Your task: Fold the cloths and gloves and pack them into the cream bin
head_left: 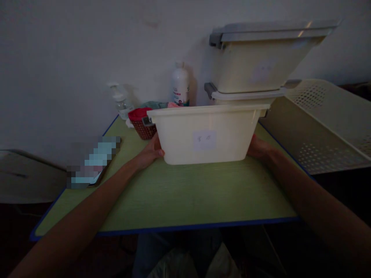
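Observation:
A white plastic storage box (179, 139) is in the middle of the green table (197, 197), with a small handwritten label (204, 139) on its front. Grey clips show at both ends of its rim. My left hand (152, 152) grips the box's left end low down, its thumb near the bottom corner. At the opposite end, my right hand (257, 147) presses against the side, its fingers partly hidden behind the box. Whether the box rests on the table or is slightly raised, I cannot tell.
Two lidded boxes (246, 65) are stacked behind on the right. A red woven basket (142, 123), a pump bottle (121, 102) and a white bottle (180, 85) stand along the wall. A phone (97, 162) lies left; a large perforated basket (321, 127) sits beyond the right edge.

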### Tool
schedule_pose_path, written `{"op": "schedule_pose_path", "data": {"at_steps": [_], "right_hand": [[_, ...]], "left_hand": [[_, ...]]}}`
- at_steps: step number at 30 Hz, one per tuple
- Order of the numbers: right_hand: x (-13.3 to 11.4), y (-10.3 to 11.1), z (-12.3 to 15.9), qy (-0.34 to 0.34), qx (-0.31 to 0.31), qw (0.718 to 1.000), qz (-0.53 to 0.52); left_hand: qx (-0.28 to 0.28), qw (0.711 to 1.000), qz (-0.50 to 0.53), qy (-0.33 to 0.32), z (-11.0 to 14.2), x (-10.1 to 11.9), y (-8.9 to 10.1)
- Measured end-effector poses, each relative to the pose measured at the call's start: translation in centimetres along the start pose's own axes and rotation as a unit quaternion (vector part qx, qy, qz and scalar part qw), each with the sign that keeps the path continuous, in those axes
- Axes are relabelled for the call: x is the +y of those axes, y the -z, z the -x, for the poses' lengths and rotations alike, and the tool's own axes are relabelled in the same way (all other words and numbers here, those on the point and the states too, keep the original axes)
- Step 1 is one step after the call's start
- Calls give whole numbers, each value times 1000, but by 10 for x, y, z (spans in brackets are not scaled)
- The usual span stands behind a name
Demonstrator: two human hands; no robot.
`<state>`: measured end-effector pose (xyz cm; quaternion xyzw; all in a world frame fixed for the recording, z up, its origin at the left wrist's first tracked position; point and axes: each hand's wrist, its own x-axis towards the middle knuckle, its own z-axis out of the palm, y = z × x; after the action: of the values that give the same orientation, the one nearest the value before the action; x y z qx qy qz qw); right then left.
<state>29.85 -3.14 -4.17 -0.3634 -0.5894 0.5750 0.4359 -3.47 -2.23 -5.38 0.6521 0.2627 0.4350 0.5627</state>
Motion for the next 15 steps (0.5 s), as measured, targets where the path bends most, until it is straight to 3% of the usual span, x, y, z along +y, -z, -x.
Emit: {"op": "schedule_pose_path", "data": {"at_steps": [5, 15], "right_hand": [[4, -2, -4, 10, -6, 1000, -7], [4, -6, -7, -9, 17, 1000, 16]], "left_hand": [[5, 1000, 12, -16, -1, -8, 3], [8, 1000, 4, -24, -2, -3, -1]]}}
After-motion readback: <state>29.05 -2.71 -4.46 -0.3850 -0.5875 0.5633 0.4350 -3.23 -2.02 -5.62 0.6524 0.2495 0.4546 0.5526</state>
